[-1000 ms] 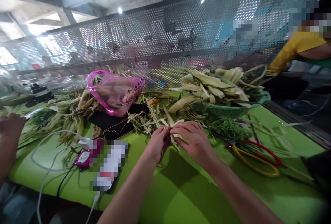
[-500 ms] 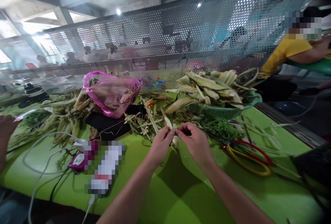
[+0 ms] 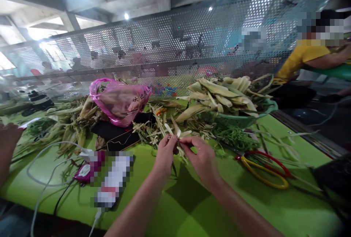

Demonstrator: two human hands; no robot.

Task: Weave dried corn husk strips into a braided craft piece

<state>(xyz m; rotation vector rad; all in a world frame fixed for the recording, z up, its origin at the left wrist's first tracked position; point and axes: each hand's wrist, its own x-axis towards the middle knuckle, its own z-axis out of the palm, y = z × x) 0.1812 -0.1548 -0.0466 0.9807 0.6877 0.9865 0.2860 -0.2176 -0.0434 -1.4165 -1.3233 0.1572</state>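
Both my hands meet above the green table [image 3: 192,200]. My left hand [image 3: 164,155] pinches a thin strip of pale corn husk [image 3: 177,134], fingers closed on it. My right hand [image 3: 201,156] grips the same husk strip from the right, thumb and fingers pressed together. Loose husk ends stick up and hang down between the two hands. Just behind them lies a scatter of husk scraps [image 3: 153,129].
A green basket [image 3: 241,120] heaped with husks stands back right, red and yellow scissors [image 3: 263,169] to the right. A pink plastic bag [image 3: 120,100], a phone [image 3: 123,140], cables [image 3: 49,156] lie left. Another person's hand [image 3: 8,142] at far left, a person in yellow [image 3: 307,56] far right, perforated metal screen [image 3: 164,43] behind.
My hands have shifted slightly down and closer together, working the husk strip; its ends now point up between the fingers. The camera view moved a little.
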